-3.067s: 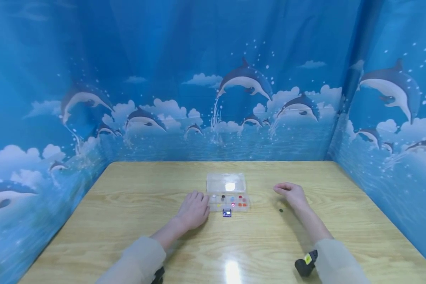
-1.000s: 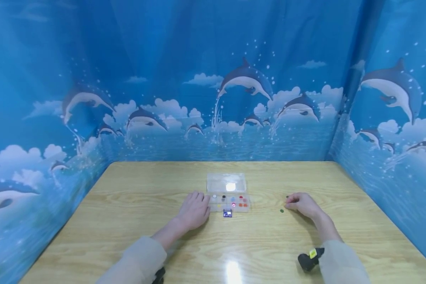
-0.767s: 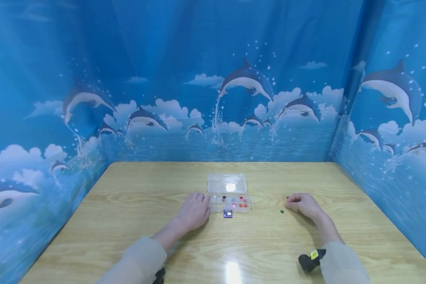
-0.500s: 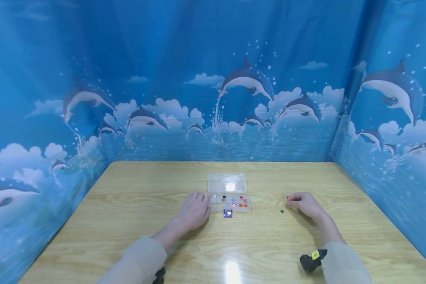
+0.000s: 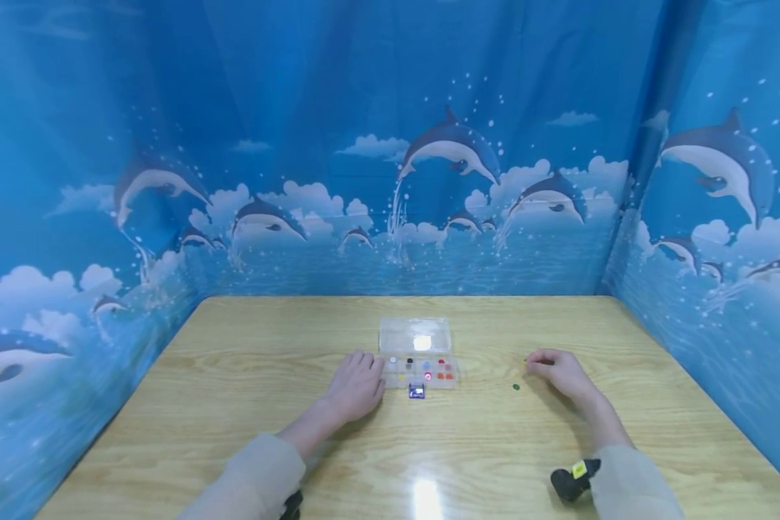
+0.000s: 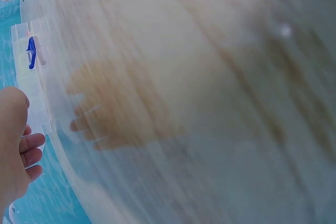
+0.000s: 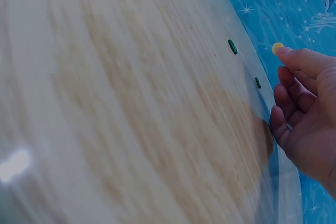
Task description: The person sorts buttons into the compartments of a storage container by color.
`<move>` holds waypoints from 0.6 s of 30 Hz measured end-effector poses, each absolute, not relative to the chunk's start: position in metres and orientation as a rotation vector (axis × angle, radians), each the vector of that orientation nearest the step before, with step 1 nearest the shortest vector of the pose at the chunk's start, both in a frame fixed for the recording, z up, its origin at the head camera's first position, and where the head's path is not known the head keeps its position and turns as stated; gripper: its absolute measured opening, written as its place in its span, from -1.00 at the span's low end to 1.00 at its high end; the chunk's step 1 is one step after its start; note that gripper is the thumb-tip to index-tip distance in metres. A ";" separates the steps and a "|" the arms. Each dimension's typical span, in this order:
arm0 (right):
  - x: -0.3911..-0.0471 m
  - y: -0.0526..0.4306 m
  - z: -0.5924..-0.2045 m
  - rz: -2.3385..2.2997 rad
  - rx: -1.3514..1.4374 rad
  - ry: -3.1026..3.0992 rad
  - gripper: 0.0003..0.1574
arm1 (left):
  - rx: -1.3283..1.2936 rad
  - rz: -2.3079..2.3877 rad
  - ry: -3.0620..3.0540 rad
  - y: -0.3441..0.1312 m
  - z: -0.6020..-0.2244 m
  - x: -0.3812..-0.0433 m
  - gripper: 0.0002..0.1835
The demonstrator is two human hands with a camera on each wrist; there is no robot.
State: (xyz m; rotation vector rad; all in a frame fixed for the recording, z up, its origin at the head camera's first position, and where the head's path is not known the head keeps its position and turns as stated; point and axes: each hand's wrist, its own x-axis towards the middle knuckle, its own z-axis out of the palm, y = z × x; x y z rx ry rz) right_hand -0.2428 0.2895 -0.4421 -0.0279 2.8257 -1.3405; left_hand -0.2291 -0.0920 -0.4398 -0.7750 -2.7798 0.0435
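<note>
My left hand (image 5: 355, 386) rests beside the clear compartment box (image 5: 419, 372), its relaxed fingers at the box's left edge. Small coloured discs in red, orange, black, white, blue and yellow lie in the compartments. My right hand (image 5: 559, 374), to the right of the box, pinches a small yellow disc (image 7: 277, 48) between thumb and forefinger. The other fingers are loosely curled. Near it on the table lie one green disc (image 7: 232, 46) and a second green disc (image 7: 258, 82). The box's blue latch (image 5: 417, 391) is at its front.
The box's clear lid (image 5: 414, 334) lies folded back behind it, with a bright reflection. Underneath is a wood-grain table (image 5: 266, 332), closed in by a blue dolphin-print curtain (image 5: 390, 180) at the back and sides.
My right hand has moved right and slightly nearer me. A second green disc has come into view by its fingertips, and a yellow disc now shows in its pinch. The left hand stays still.
</note>
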 end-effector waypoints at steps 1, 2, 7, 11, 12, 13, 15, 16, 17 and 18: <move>-0.243 0.288 -0.442 -1.342 -0.029 2.825 -0.64 | -0.774 0.039 -2.782 -0.092 -0.440 -0.229 -0.73; -0.243 0.287 -0.441 -1.346 -0.030 2.826 -0.65 | -0.774 0.037 -2.785 -0.092 -0.440 -0.229 -0.73; -0.243 0.279 -0.439 -1.351 -0.057 2.830 -0.65 | -0.776 0.033 -2.789 -0.092 -0.441 -0.229 -0.73; -0.244 0.273 -0.437 -1.348 -0.066 2.810 -0.65 | -0.784 0.021 -2.773 -0.092 -0.442 -0.229 -0.74; -0.245 0.272 -0.436 -1.350 -0.063 2.804 -0.65 | -0.787 0.015 -2.765 -0.092 -0.442 -0.229 -0.74; -0.245 0.270 -0.436 -1.359 -0.057 2.793 -0.65 | -0.789 0.011 -2.753 -0.092 -0.443 -0.230 -0.75; -0.247 0.267 -0.436 -1.381 -0.062 2.778 -0.66 | -0.793 0.007 -2.732 -0.093 -0.443 -0.230 -0.76; -0.247 0.265 -0.436 -1.398 -0.063 2.764 -0.66 | -0.796 0.013 -2.710 -0.093 -0.444 -0.230 -0.78; -0.248 0.264 -0.436 -1.413 -0.068 2.751 -0.66 | -0.796 0.015 -2.697 -0.093 -0.445 -0.230 -0.79; -0.249 0.262 -0.436 -1.433 -0.070 2.737 -0.67 | -0.795 0.017 -2.688 -0.093 -0.445 -0.230 -0.79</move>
